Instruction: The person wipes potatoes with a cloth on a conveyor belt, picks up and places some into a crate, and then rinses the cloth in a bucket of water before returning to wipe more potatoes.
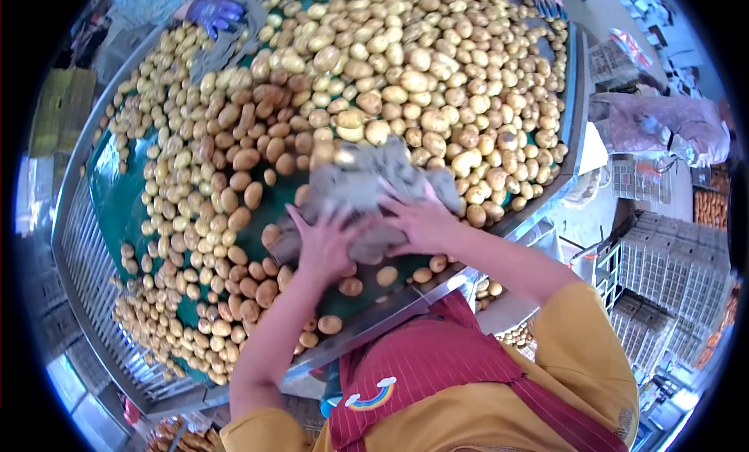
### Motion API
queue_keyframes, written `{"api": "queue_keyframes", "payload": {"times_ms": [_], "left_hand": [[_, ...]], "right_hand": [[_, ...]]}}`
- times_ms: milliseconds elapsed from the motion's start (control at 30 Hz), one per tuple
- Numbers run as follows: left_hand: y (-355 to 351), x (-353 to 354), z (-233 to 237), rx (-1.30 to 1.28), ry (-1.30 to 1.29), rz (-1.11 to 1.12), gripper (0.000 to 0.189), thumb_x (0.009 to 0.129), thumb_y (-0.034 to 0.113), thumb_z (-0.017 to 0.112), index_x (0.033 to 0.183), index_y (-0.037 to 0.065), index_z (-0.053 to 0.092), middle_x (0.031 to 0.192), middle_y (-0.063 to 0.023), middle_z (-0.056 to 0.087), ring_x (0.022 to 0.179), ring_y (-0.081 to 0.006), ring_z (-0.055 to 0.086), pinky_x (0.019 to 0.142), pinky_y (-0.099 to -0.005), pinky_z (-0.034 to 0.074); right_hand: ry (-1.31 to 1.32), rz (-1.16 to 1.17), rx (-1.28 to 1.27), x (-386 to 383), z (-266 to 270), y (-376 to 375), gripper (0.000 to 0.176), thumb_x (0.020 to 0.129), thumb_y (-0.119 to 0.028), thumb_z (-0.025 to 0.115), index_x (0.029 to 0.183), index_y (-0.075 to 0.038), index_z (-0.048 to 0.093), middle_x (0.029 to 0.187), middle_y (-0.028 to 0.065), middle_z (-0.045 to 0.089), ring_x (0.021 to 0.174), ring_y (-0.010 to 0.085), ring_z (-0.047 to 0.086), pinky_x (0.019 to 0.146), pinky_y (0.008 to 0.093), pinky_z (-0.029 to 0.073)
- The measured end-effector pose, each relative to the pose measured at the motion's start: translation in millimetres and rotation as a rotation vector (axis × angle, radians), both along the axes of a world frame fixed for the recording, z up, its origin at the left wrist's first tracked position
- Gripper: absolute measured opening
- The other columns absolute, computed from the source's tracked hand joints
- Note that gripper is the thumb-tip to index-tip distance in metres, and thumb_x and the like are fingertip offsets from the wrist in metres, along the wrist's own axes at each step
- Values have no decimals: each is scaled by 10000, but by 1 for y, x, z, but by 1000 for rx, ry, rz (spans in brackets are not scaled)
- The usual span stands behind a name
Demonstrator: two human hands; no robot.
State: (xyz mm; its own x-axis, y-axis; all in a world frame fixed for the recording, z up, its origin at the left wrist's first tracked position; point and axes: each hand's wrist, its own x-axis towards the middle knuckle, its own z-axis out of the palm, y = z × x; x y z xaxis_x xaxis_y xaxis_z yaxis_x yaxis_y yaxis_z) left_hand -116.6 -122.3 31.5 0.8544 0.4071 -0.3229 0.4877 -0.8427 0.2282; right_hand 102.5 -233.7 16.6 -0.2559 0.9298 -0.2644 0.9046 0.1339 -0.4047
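Both my hands press on a crumpled grey cloth point(367, 175) near the front edge of a green-surfaced table. My left hand point(324, 241), slightly blurred, lies on the cloth's left part with its fingers spread. On the cloth's right part rests my right hand point(417, 218), its fingers also apart. Potatoes point(421, 81) cover much of the table around the cloth, and browner ones point(269, 109) lie to the left beyond it. What lies under the cloth is hidden.
A metal rim point(573, 101) borders the table, with a slatted section point(94, 249) at left. A co-worker's purple-gloved hand point(214, 15) is at the upper left, another person's hand point(548, 0) at the upper right. Stacked crates point(671, 257) stand at right.
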Motion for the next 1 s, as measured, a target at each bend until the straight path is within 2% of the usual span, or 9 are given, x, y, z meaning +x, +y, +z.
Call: {"api": "queue_keyframes", "payload": {"times_ms": [167,267,400,600,733,800,867,900,1000], "left_hand": [[45,27,-23,237,-190,235,714,794,228,719,1430,475,509,1491,-59,482,1486,-368,306,1069,-847,143],[27,-9,-13,221,-162,71,724,801,193,708,1453,430,499,1461,-53,521,1479,-331,349,1114,-733,261],[-10,-68,-8,250,-368,78,424,758,125,715,1172,186,645,1315,-31,633,1235,-210,599,1025,-504,421],[-11,-51,71,404,-639,388,325,736,18,666,1040,123,626,1207,-49,677,1125,-251,636,1043,-506,404],[14,1,124,190,-1138,643,413,736,-88,619,1114,79,638,1204,-136,653,1119,-346,611,1065,-487,405],[46,60,113,301,-1292,584,460,758,-60,648,1202,60,642,1202,-161,645,1172,-359,581,1067,-444,408],[87,108,80,380,-1039,584,571,776,5,691,1327,135,618,1308,-188,579,1276,-387,505,1096,-504,358],[96,141,58,395,-892,625,608,805,28,670,1381,205,588,1392,-177,519,1348,-379,440,1130,-547,294],[104,212,-32,387,-415,480,664,869,82,601,1445,405,527,1592,-79,346,1502,-351,263,1184,-667,80]], "right_hand": [[-174,-147,62,-3,12,61,679,814,-483,747,1421,-240,562,1683,65,175,1536,212,237,1032,755,296],[-128,-81,143,-9,20,1,608,806,-368,751,1372,-209,598,1661,58,251,1527,202,261,1019,733,320],[142,-75,-234,-6,64,-58,470,773,-228,755,1225,-216,629,1164,-5,680,1159,239,622,950,621,391],[344,-212,61,52,135,-53,491,767,-90,741,1222,-149,566,969,92,653,822,330,679,741,457,523],[650,-177,109,109,167,-20,517,856,-75,728,1342,-131,560,1204,151,674,1070,335,682,933,405,546],[780,-212,83,146,159,13,496,821,-21,682,1293,-135,581,1132,140,685,967,331,683,869,425,556],[353,-450,364,169,122,51,551,801,-41,687,1331,-140,573,1197,122,671,1120,324,627,975,450,488],[-271,-795,282,144,125,73,592,797,-103,682,1371,-156,546,1364,124,592,1272,339,522,1028,488,410],[-255,-535,418,102,2,104,762,827,-346,703,1522,-220,418,1579,205,355,1449,370,342,1064,615,298]]}}
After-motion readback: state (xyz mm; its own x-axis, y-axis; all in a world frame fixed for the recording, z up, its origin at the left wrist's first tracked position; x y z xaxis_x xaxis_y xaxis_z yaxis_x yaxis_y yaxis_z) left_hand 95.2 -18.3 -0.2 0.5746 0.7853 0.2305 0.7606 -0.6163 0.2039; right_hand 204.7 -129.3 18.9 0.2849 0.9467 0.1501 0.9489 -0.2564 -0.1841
